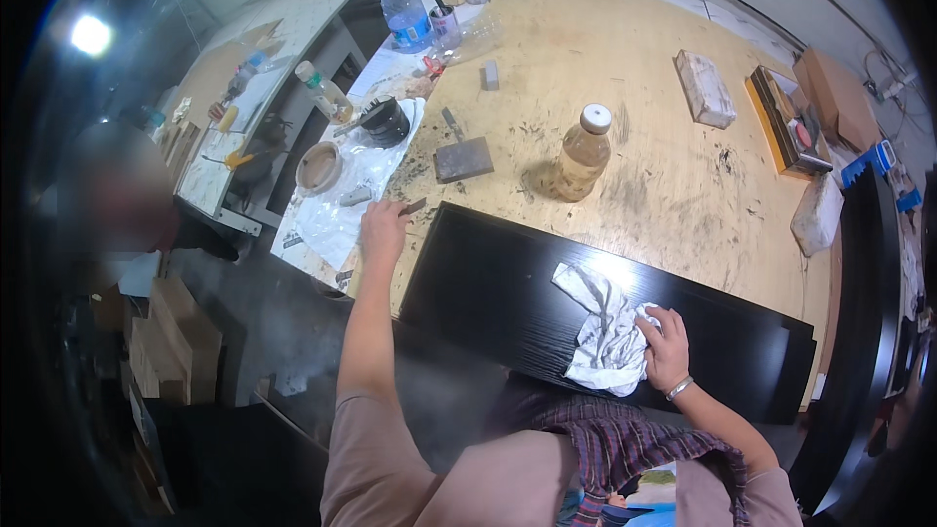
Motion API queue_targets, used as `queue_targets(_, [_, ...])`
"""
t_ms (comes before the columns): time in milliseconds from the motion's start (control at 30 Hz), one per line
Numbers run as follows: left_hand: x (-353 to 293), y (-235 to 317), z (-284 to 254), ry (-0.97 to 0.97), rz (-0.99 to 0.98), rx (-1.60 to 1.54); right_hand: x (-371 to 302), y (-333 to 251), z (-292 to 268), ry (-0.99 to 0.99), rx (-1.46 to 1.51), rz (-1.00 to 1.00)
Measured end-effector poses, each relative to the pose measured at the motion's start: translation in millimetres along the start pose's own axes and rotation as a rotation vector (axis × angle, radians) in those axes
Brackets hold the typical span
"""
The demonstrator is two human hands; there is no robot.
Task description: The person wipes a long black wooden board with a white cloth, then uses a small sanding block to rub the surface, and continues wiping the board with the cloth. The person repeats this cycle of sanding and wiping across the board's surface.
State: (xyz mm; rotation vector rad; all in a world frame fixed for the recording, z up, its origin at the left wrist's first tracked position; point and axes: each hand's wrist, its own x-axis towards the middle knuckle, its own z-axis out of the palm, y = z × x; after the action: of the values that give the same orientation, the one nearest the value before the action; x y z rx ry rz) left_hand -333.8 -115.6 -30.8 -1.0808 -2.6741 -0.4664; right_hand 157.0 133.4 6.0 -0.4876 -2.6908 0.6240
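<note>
A black wood-grained panel (498, 268) lies along the near edge of the table. On it rests a crumpled white cloth (605, 337) with grey smudges. My right hand (668, 349), a silver bracelet at its wrist, grips the cloth's right edge. Beyond the panel's left end, my left hand (385, 228) pinches a small flat brown piece (415, 206); its exact kind is unclear. Close to that hand are a stained white plastic sheet (337, 234), a round tub with brownish contents (319, 168) and a dark grey block (463, 160).
A capped bottle of amber liquid (584, 154) stands just behind the panel. Black jar (385, 122), clear bottle (324, 93) and blue-tinted jug (404, 15) line the left side. At right lie a wrapped block (705, 88) and an open box (789, 122). Another person (117, 185) is at far left.
</note>
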Motion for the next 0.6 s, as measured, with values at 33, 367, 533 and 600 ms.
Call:
queue_targets(33, [0, -4, 0, 0.008, 0.049, 0.021, 0, 0, 1, -0.002, -0.011, 0.001])
queue_targets(367, [-11, 54, -31, 0.003, 0.015, -0.178, -2, -2, 1, -0.031, -0.096, -0.003])
queue_targets(533, [-79, 135, -41, -0.131, 0.233, -0.527, 0, -2, 2, -0.029, -0.09, -0.012])
queue_targets(600, [-85, 143, -36, -0.129, 0.212, -0.468, -1, -1, 2, -0.025, -0.09, -0.011])
